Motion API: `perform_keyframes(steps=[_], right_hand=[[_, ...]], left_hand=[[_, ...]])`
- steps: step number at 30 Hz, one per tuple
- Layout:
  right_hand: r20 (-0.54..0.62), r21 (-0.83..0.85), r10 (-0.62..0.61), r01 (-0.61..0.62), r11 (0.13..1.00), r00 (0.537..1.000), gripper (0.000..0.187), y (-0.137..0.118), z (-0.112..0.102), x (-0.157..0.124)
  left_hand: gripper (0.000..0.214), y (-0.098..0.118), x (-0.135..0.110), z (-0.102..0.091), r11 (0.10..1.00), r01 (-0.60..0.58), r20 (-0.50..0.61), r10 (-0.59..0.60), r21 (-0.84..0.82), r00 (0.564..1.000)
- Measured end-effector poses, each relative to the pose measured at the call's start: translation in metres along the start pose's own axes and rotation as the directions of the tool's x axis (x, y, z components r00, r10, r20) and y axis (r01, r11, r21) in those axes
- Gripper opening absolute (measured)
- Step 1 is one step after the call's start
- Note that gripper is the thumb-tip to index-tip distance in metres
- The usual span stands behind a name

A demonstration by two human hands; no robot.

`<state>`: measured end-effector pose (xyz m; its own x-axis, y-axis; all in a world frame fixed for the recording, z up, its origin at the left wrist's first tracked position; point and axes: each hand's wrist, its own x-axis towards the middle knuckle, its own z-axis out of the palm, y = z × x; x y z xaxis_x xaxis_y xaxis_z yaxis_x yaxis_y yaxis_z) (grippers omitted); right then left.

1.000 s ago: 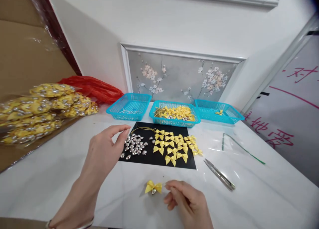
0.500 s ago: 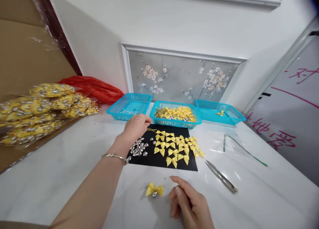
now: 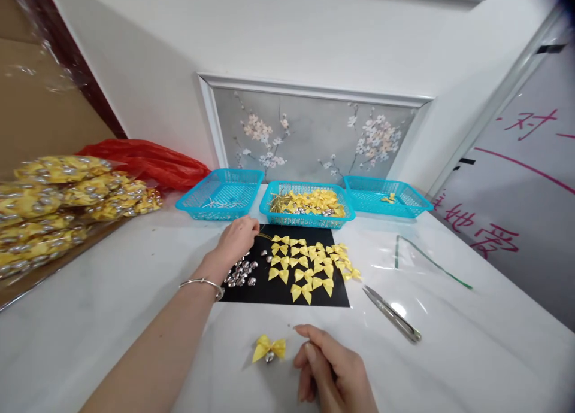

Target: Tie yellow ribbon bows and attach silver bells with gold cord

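Over the upper left of a black mat [image 3: 278, 294], my left hand [image 3: 238, 239] has its fingers pinched together. Thin gold ties [image 3: 264, 235] lie right at its fingertips; whether one is in the pinch is hidden. Small silver bells [image 3: 242, 272] are scattered below that hand. To its right, several yellow ribbon bows [image 3: 302, 274] are spread over the mat and past its right edge. My right hand [image 3: 335, 368] rests near the front, fingers loosely curled, index finger and thumb apart, nothing visible in it. Just left of it lies a yellow bow with a silver bell [image 3: 268, 348].
Three blue baskets stand along the wall: a left one [image 3: 188, 206] with white strips, a middle one [image 3: 309, 221] of bows and gold ties, a right one [image 3: 413, 208]. Metal snips [image 3: 393, 314] and a green-edged clear bag [image 3: 422, 257] lie right. Bagged bows [image 3: 67, 203] pile up left.
The view has shifted slightly, so most things sit a little further left. My left hand stays pinched by the gold ties; my right hand keeps its pose.
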<state>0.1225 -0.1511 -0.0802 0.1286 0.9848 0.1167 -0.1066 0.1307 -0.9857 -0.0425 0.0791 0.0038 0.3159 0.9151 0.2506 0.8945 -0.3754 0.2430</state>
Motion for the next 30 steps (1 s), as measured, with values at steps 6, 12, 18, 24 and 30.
perform_keyframes(steps=[6, 12, 18, 24, 30], right_hand=[[-0.097, 0.062, 0.044, -0.038, 0.997, 0.994, 0.036, -0.014, -0.002, 0.002], [-0.111, -0.055, -0.124, 0.119, 0.991, 0.986, 0.029, -0.042, 0.001, 0.012], [-0.05, -0.138, -0.143, 0.135, 0.981, 0.989, 0.023, -0.044, 0.011, 0.018], [-0.086, -0.109, -0.06, 0.051, 0.993, 0.994, 0.029, -0.042, 0.004, 0.019], [-0.08, -0.126, 0.023, -0.033, 0.991, 0.997, 0.033, -0.046, -0.004, 0.021]], left_hand=[[0.02, 0.041, -0.05, -0.031, 0.992, -0.022, -0.191, -0.002, -0.122, 0.982], [0.021, 0.084, -0.156, -0.01, 0.93, -0.32, -0.391, 0.23, -0.182, 0.891], [0.036, 0.076, -0.187, 0.013, 0.867, -0.487, -0.447, 0.395, -0.109, 0.803], [0.035, 0.074, -0.198, 0.0, 0.923, -0.345, -0.531, 0.209, -0.171, 0.822], [0.028, 0.068, -0.197, -0.018, 0.844, -0.009, -0.294, -0.177, -0.536, 0.939]])
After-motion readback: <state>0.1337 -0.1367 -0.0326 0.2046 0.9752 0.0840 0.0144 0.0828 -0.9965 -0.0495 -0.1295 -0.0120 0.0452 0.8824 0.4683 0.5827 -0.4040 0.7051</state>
